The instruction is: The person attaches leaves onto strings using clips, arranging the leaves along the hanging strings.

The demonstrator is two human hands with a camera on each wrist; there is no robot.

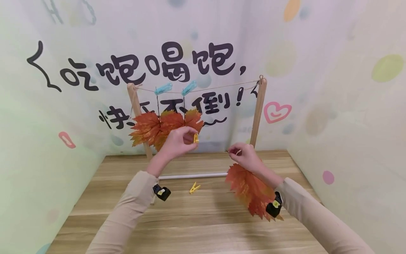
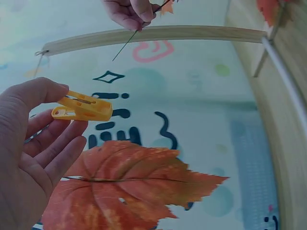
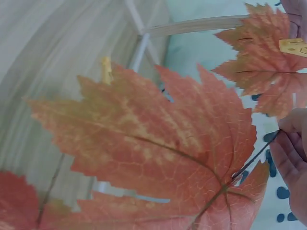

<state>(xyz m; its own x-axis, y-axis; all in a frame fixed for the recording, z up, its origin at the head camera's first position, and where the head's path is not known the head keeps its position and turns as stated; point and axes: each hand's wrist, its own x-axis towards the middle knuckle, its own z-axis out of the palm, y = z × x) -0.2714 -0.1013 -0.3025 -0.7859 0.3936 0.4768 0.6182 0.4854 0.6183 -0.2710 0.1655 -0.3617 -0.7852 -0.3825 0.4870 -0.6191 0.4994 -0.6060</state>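
My left hand (image 1: 177, 143) pinches a yellow clothespin (image 2: 88, 109) between thumb and fingers, in front of the hanging leaves. My right hand (image 1: 245, 156) holds the thin dark stem (image 3: 254, 159) of an orange-red maple leaf (image 3: 158, 129), which hangs below the wrist. Two similar maple leaves (image 1: 146, 128) hang at the left from a string (image 1: 219, 87), their stems clipped by blue clothespins (image 1: 163, 88). In the head view both hands are lower than the string, some distance apart.
The string runs between two wooden posts (image 1: 258, 113), with a pale rod (image 1: 193, 175) low between them. Another yellow clothespin (image 1: 195, 188) lies on the wood-grain table (image 1: 177, 225). One more red leaf (image 3: 14, 201) shows at the right wrist view's lower left. A printed wall stands behind.
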